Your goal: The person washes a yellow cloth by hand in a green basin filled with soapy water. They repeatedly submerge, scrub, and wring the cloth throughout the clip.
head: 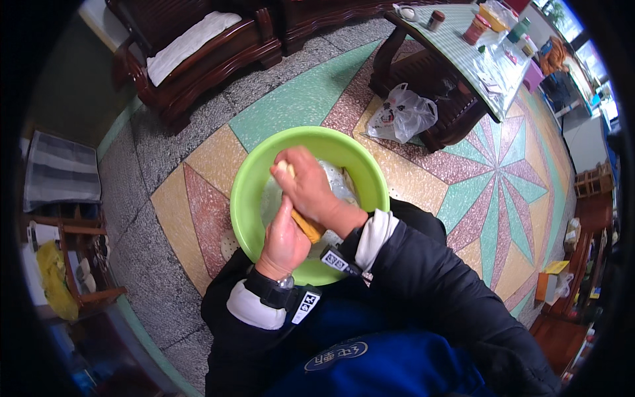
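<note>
A lime-green plastic basin (239, 198) stands on the floor between my knees, with cloudy water (270, 196) and a pale, partly hidden thing (340, 183) inside it. Over the basin my two hands press together. My right hand (310, 186) is closed around a pale yellow piece (286, 167) that shows between its fingers. Against its underside lies my left hand (285, 240), gripping a yellow-orange piece (308, 227), probably wet cloth. My hands hide the middle, so I cannot tell whether both pieces are one thing.
Ahead on the right is a wooden table (461, 54) with jars, a bowl and bags on it. A plastic bag (402, 116) rests by its leg. A wooden settee (198, 64) stands at the upper left, a small wooden rack (74, 263) at the left.
</note>
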### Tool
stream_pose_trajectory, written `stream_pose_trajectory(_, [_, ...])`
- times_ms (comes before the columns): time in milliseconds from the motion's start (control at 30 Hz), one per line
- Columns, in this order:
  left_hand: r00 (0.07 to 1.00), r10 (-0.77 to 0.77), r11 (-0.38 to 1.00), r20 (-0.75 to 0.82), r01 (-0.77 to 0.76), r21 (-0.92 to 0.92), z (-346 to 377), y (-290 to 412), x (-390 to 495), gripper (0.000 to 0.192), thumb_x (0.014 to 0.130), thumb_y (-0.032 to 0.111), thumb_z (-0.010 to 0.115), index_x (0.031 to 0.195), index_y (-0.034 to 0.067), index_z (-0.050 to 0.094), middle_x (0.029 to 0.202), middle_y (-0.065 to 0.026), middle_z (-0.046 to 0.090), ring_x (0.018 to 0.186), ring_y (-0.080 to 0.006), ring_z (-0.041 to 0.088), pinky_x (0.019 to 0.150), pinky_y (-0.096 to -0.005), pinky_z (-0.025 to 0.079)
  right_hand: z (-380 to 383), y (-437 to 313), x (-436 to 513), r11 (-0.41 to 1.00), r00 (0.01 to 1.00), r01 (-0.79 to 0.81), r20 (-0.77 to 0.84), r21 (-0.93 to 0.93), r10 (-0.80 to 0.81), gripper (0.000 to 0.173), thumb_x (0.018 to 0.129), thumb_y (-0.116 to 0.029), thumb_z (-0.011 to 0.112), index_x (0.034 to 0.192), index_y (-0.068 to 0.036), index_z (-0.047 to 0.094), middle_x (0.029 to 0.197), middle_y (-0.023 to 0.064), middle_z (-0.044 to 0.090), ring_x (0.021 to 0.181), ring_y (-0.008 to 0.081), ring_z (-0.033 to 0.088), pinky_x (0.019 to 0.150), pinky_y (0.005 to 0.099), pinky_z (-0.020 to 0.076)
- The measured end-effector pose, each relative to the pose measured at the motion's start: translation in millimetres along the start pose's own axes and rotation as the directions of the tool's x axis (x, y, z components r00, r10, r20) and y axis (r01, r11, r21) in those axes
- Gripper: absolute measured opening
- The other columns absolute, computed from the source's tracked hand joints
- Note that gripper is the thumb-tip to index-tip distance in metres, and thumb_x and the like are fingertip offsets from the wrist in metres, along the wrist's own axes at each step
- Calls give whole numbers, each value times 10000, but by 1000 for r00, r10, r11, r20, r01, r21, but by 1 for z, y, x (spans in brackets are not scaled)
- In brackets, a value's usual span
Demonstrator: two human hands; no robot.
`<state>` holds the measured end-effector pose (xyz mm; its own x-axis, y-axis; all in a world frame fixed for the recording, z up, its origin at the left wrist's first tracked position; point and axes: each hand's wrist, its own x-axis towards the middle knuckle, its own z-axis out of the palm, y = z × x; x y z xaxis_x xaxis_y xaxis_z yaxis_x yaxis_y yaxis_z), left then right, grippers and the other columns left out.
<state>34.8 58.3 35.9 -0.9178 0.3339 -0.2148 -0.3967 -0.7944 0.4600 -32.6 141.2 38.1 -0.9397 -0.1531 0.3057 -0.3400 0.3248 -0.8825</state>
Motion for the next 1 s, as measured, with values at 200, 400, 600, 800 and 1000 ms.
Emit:
stream_pose_trajectory(200, [988,150,975,-38,-142,169,-6,3,0,434,945,237,331,1327,36,285,1304,-86,372,1223,-205,361,1015,-353,309,-1,-7,-8,980,986,168,-43,111,-164,198,733,-155,592,884,-49,523,873,141,494,872,328,507,812,419,413])
stream_pose_trajectory(400, [969,163,464,183,-240,853,-15,22,2,338,901,92,425,1234,39,398,1202,-95,445,1140,-175,425,956,-307,352,-10,-27,-10,896,867,444,254,-1,-430,140,711,-127,569,843,-89,543,851,76,525,877,275,530,928,487,357])
stream_pose_trajectory(600, [993,114,420,-4,-45,907,-35,6,-4,316,893,65,429,1205,14,423,1149,-100,484,1076,-159,448,900,-292,373,-5,-15,-3,998,977,16,214,-54,-4,124,692,-113,558,814,-90,559,826,106,538,842,296,540,783,446,421])
stream_pose_trajectory(800, [987,-136,982,-91,122,-143,-66,-1,-2,355,912,128,457,1250,24,421,1186,-83,489,1084,-157,455,929,-277,350,-7,-16,-1,960,929,252,308,-122,-205,145,684,-151,565,802,-68,563,800,153,537,790,336,546,767,398,445])
stream_pose_trajectory(1000, [940,263,237,218,-281,930,-48,3,3,316,875,31,442,1189,0,460,1046,-127,540,1000,-197,513,858,-304,403,-9,-18,-1,987,960,156,238,-22,-147,140,718,-131,541,828,-45,555,846,180,547,824,363,545,717,430,446])
